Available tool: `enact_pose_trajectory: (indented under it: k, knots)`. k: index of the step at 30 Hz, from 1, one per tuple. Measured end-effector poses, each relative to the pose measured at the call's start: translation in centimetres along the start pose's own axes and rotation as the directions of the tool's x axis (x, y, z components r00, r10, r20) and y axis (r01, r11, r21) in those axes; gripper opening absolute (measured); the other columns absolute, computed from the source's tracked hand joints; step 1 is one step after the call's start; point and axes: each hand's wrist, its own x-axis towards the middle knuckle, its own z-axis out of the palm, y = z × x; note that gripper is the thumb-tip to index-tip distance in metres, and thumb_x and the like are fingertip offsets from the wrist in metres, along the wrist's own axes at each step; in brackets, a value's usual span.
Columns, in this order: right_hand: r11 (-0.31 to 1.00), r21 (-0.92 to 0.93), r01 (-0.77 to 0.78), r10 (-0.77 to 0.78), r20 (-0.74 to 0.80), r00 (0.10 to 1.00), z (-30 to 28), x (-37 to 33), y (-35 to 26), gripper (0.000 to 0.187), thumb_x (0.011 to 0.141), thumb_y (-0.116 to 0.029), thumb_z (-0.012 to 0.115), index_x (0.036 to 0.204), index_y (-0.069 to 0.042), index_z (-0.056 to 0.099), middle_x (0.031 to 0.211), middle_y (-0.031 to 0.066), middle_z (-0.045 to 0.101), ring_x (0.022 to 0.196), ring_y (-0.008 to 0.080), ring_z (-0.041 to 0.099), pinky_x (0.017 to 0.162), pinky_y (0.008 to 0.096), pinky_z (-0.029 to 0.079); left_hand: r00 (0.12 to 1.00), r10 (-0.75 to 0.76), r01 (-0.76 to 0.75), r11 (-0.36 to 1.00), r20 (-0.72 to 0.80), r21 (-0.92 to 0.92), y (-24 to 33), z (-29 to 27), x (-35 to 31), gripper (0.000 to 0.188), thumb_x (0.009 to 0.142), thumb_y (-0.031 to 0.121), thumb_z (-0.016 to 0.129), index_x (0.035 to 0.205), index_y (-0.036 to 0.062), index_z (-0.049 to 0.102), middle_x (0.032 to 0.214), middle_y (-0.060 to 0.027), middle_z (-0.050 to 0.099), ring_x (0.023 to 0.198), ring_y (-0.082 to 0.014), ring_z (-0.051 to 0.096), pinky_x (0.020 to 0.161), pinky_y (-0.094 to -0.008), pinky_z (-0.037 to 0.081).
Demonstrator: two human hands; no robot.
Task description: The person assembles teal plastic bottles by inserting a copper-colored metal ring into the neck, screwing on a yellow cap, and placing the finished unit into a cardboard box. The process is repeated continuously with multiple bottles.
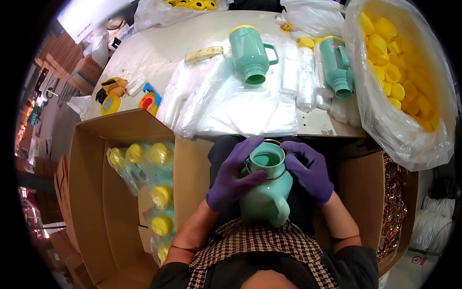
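Note:
A green plastic jug [266, 202] stands in my lap, its round open mouth facing up and its handle toward me. My left hand [237, 176], in a purple glove, is wrapped round the left side of its neck. A thin metal ring [274, 178] sits around the neck. On the other side, my right hand [310, 168], also gloved, has its fingers curled at the ring and neck. Some of its fingertips are hidden. Two similar green jugs, one with a handle at its right [248, 50] and another farther right [336, 67], lie on the table.
At left, an open cardboard box [98, 168] holds bagged jugs with yellow tops [160, 196]. A large plastic bag [385, 130] of yellow cups stands right. Below it, another box holds copper-coloured wire pieces [392, 207]. Clear plastic bags [231, 106] and tape rolls [110, 103] lie on the table.

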Motion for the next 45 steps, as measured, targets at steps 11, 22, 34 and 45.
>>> enact_pose_trajectory:
  k: [11,22,34,45]
  knots:
    - [0.952,0.211,0.223,-0.209,-0.083,0.974,3.4,0.0,4.0,0.047,0.105,-0.028,0.04,0.136,0.006,0.049,0.131,0.0162,0.057,0.121,0.0225,0.055,0.105,0.0351,0.041,0.938,-0.339,0.347,0.907,0.076,-0.238,0.2,-0.4,0.2,0.065,0.086,0.025,0.073,0.141,0.0012,0.047,0.138,-0.0139,0.052,0.128,-0.0237,0.05,0.109,-0.0357,0.038]
    - [0.928,0.188,0.322,-0.286,-0.194,0.938,2.3,1.8,8.7,0.041,0.093,-0.019,0.05,0.128,0.003,0.05,0.129,0.0178,0.052,0.118,0.0248,0.052,0.104,0.038,0.04,0.959,0.215,-0.221,0.975,-0.187,-0.013,-9.5,1.5,-0.1,0.043,0.102,0.037,0.044,0.126,0.0012,0.049,0.138,-0.0221,0.046,0.132,-0.0324,0.043,0.113,-0.0456,0.031]
    - [0.888,0.051,0.457,-0.46,0.043,0.887,0.8,1.0,11.9,0.054,0.075,-0.008,0.061,0.128,-0.006,0.054,0.139,0.0199,0.041,0.127,0.0326,0.042,0.108,0.043,0.035,0.941,0.301,-0.32,0.94,0.155,0.12,-8.7,0.1,-1.8,0.047,0.093,0.016,0.058,0.138,0.0098,0.048,0.151,-0.0216,0.026,0.138,-0.0389,0.032,0.114,-0.0492,0.028]
    - [0.824,-0.25,0.508,-0.519,0.028,0.855,0.9,1.2,11.4,0.038,0.09,-0.024,0.061,0.121,-0.005,0.052,0.126,0.018,0.046,0.117,0.0322,0.046,0.102,0.0434,0.038,0.979,0.16,-0.199,0.887,0.127,0.418,-6.7,0.0,-2.3,0.049,0.091,0.013,0.062,0.139,0.0126,0.051,0.148,-0.0229,0.032,0.137,-0.0426,0.033,0.115,-0.0507,0.027]
